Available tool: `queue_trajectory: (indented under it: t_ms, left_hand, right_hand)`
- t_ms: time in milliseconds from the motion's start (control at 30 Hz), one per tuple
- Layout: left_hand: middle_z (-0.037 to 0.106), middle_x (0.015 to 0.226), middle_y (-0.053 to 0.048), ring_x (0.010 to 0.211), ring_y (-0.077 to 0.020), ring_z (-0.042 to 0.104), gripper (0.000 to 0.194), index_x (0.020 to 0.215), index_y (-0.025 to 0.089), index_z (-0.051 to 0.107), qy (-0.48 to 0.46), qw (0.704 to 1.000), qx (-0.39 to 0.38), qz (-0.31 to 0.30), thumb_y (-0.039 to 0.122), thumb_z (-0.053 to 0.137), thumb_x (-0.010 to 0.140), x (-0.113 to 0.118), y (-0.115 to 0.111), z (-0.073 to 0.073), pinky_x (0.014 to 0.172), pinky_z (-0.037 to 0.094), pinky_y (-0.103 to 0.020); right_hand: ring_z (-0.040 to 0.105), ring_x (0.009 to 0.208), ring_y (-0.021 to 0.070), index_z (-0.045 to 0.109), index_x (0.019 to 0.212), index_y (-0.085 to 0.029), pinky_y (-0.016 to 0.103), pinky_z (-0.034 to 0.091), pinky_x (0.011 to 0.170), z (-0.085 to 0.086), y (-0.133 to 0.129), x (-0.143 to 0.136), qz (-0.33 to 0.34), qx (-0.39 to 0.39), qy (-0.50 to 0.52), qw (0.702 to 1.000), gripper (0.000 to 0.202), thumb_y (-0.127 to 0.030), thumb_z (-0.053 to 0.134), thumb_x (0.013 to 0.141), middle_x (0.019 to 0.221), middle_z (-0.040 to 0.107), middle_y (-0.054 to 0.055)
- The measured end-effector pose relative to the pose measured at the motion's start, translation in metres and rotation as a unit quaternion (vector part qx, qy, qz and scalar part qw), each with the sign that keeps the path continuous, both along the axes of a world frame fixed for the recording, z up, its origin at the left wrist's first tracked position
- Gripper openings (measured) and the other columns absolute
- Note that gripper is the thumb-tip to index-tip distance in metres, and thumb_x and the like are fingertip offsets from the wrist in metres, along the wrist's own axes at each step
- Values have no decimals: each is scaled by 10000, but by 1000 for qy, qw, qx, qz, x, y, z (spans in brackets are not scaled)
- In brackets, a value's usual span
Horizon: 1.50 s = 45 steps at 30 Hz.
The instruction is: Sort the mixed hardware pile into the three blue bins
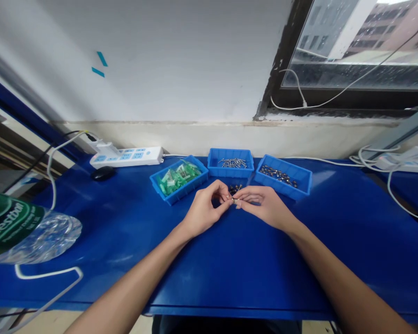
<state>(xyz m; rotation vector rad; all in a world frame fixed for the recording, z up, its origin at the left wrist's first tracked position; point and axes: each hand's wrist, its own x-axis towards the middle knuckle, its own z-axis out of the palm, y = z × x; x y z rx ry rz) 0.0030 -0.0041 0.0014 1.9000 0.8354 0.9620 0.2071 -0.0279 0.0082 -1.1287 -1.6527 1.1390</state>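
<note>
My left hand (205, 207) and my right hand (266, 206) meet over the blue table, fingertips nearly touching. Between them is a slim metal screw (236, 200), pinched at both ends and partly hidden by the fingers. Just behind the fingertips lies a small pile of dark metal pieces (235, 189) on the table. A blue bin of long screws (231, 172) stands behind it. To the right, another blue bin (301, 191) has small round shiny metal parts in it. The left blue bin (170, 200) contains green packets (181, 176).
A large water bottle (31, 227) is at the left edge, near a white cable (52, 276). A white power strip (132, 157) and a black mouse (103, 173) sit at the back left. More cables run along the back right, below a window (355, 51).
</note>
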Motion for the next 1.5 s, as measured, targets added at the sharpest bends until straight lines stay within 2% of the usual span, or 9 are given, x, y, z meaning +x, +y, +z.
queue_trajectory:
  t_ms: [167,267,333,433,633,800,933,1367,1500]
  left_hand:
    - [670,976,-39,869,-161,649,116,1017,186,567,6,1000,30,0,241,637,942,-1,2,-2,806,554,-312]
    - [655,1242,-80,1147,-233,607,254,1219,221,592,113,985,133,12,240,602,966,-4,2,-3,1011,507,-427]
    - [524,1472,-91,1369,-299,450,375,1361,260,550,204,959,197,-4,257,568,987,-5,2,-5,1137,395,-530]
    - [365,1604,-79,1484,-351,285,453,1463,296,478,292,927,231,-43,310,522,1012,-5,2,-8,1160,343,-604]
    - [598,1374,-99,1335,-296,478,295,1287,218,622,286,925,247,-49,263,508,1018,-4,6,-9,1094,457,-499]
    - [674,1171,-103,1119,-247,600,194,1141,178,664,256,931,260,-32,204,531,1003,-6,8,-11,972,536,-431]
    - [699,1090,-87,1020,-228,636,142,1060,169,674,235,944,230,-7,158,560,976,-8,8,-11,915,548,-396]
    - [720,923,-50,808,-183,686,140,959,184,706,135,982,123,57,97,666,857,-9,9,-4,750,570,-306]
    - [732,943,-63,825,-195,727,150,992,170,707,20,995,44,83,179,728,844,-7,7,0,803,613,-342]
  right_hand:
    - [765,733,208,777,892,-178,343,629,743,0,3,2,-25,-56,59,996,141,-278,777,793,766,787,54]
    - [762,711,214,775,878,-165,350,633,713,0,6,4,-150,-11,111,982,176,-295,805,763,767,789,70]
    - [771,767,233,770,920,-161,370,639,745,-1,9,8,-265,43,139,953,217,-304,808,761,828,795,85]
    - [774,857,251,741,1066,-181,390,643,772,-2,12,14,-357,101,139,918,298,-318,769,803,946,793,94]
    - [764,854,247,715,1094,-179,423,635,828,-11,10,8,-227,108,-15,968,246,-271,657,874,966,783,102]
    - [537,1358,278,601,1388,-234,507,429,1156,-19,5,1,-86,191,-231,950,450,-203,514,947,1458,584,95]
    - [443,1439,272,565,1437,-224,531,370,1195,-24,4,1,-7,184,-278,943,492,-164,451,961,1513,527,97]
    - [723,1066,266,767,1117,-251,448,570,983,-15,5,7,-6,208,-223,952,321,-128,584,883,1113,777,59]
    - [724,1009,244,740,1164,-252,410,575,930,-8,3,7,-26,209,-181,961,359,-127,626,847,1127,771,49]
